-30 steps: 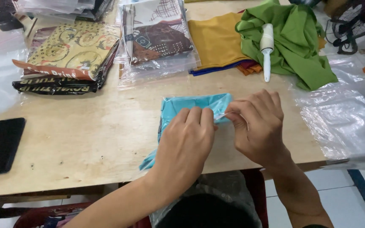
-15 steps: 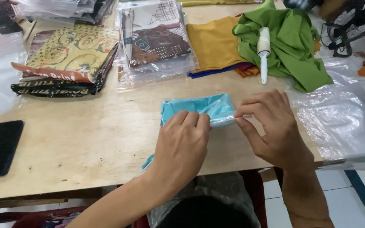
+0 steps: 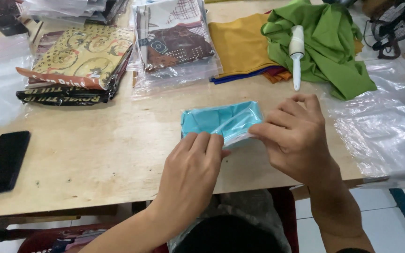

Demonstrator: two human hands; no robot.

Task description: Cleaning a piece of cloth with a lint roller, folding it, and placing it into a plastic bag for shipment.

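Observation:
A folded turquoise cloth in a clear plastic bag (image 3: 221,119) lies on the wooden table (image 3: 94,154), near its front edge. My left hand (image 3: 191,173) presses down on the bag's near left part, fingers together. My right hand (image 3: 296,138) pinches the bag's right end between thumb and fingers. The near edge of the bag is hidden under both hands.
A black phone (image 3: 4,161) lies at the left. Bagged patterned fabrics (image 3: 78,61) (image 3: 174,42) sit at the back. Yellow cloth (image 3: 240,44), green cloth (image 3: 329,44) and a white lint roller (image 3: 296,54) lie at back right. Empty clear bags (image 3: 385,131) hang over the right edge.
My right hand has slid right to the bag's end and now pinches it. My left hand has drawn slightly toward me. More of the turquoise cloth shows.

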